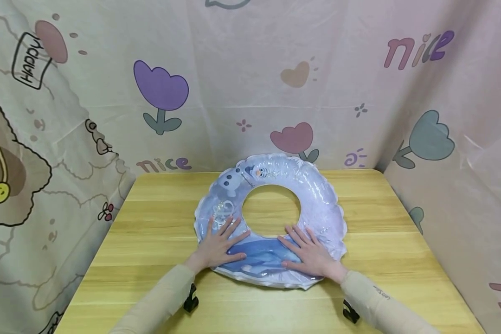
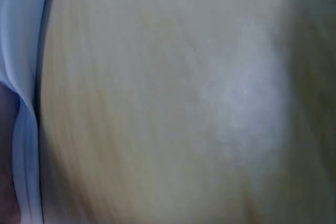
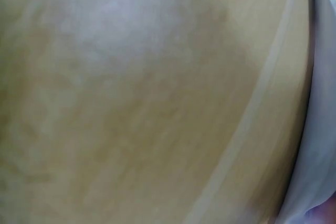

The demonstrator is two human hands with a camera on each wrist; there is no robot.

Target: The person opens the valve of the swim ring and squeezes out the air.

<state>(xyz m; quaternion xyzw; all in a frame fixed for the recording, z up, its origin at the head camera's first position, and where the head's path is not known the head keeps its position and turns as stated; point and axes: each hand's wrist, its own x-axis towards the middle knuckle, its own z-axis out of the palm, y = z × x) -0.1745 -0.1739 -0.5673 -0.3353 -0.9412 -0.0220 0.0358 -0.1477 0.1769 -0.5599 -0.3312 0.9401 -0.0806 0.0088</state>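
Observation:
An inflated swim ring [image 1: 321,199] lies flat on the wooden table, pale blue and lilac with a snowman print at its upper left. Its near side carries a darker blue picture, and its outer seam is crimped. My left hand [image 1: 219,246] rests on the near left part of the ring, fingers spread. On the near right part my right hand [image 1: 313,255] lies palm down with its fingers straight. The left wrist view catches a strip of the ring's edge [image 2: 23,35] at the left; the right wrist view has the ring's edge [image 3: 320,114] along the right.
The wooden table [image 1: 150,222] reaches back to a printed cloth [image 1: 229,93] hung behind it and along both sides. A small black wrist device [image 1: 190,299] sits under the left sleeve, and another black device [image 1: 350,311] under the right sleeve.

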